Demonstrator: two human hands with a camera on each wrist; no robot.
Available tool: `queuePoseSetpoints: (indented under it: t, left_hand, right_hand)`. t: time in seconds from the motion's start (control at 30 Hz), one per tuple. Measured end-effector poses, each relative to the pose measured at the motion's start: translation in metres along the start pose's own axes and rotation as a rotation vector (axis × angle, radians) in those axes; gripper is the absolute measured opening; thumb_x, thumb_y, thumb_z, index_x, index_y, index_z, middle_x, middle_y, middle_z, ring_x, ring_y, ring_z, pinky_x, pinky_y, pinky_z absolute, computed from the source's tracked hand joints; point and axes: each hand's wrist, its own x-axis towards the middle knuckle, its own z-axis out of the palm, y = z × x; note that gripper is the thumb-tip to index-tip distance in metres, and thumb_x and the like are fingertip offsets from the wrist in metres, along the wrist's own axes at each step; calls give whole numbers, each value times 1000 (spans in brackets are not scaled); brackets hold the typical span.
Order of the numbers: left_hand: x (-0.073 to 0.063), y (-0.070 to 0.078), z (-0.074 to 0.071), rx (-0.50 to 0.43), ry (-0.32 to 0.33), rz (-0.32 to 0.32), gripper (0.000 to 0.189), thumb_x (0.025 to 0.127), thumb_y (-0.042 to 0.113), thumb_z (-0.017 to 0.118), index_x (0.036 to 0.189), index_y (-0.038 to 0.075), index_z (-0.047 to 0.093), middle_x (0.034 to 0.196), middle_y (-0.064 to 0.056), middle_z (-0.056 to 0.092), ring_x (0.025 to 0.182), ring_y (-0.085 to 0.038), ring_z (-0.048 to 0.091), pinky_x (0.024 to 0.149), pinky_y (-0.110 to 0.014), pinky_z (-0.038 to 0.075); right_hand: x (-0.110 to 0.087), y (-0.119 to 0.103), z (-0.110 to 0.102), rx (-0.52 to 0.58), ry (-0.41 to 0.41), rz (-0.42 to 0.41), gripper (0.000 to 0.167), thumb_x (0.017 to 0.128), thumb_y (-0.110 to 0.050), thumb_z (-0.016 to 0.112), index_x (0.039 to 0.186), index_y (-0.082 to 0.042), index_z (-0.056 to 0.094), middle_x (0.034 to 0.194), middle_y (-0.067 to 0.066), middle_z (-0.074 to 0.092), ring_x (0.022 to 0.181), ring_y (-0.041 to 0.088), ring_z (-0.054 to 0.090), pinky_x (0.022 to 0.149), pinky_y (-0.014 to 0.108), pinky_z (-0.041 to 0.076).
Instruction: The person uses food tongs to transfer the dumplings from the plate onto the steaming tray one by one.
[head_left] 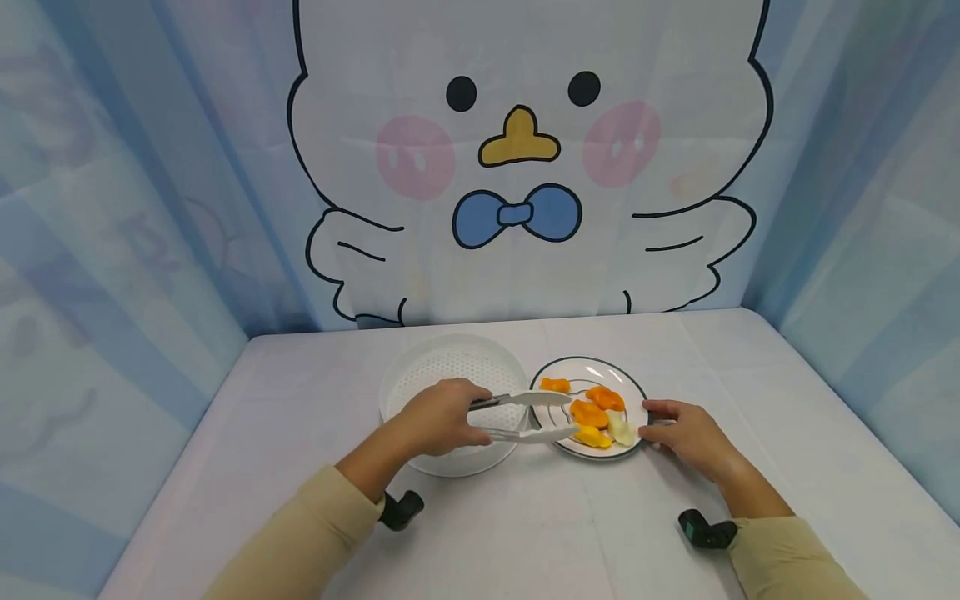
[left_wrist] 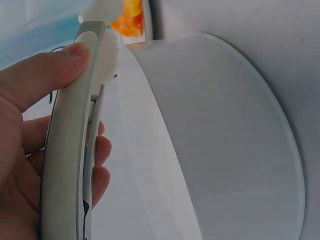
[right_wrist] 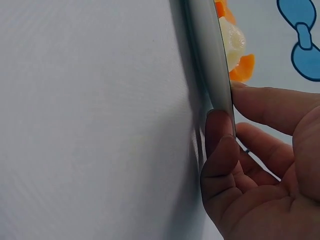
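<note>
Tongs [head_left: 527, 399] are gripped in the left hand [head_left: 442, 418], thumb on one arm and fingers on the other, a hold that seems meant to control how wide they part; their spread tips reach over the left side of the plate [head_left: 634, 403], near orange and yellow pieces [head_left: 589, 414]. Fingers of the right hand [head_left: 693, 439] pinch the opposite rim, thumb above, probably to steady it. A perforated white tray [head_left: 459, 360] sits beneath the left hand, just beside the plate, perhaps for short reach. Beyond the surface [head_left: 525, 533] hangs a printed curtain [head_left: 517, 271].
</note>
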Motion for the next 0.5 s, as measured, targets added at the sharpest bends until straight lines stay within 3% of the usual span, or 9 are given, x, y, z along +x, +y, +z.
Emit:
queuePoseSetpoints:
  t: [0.5]
  left_hand:
    - [8, 15, 9, 68, -25, 18, 60, 82, 36, 84, 135, 16, 64, 128, -1, 65, 112, -18, 60, 96, -39, 49]
  right_hand:
    - [8, 5, -5, -1, -26, 3, 61, 93, -18, 69, 143, 7, 46, 142, 30, 46, 96, 28, 54, 78, 32, 52]
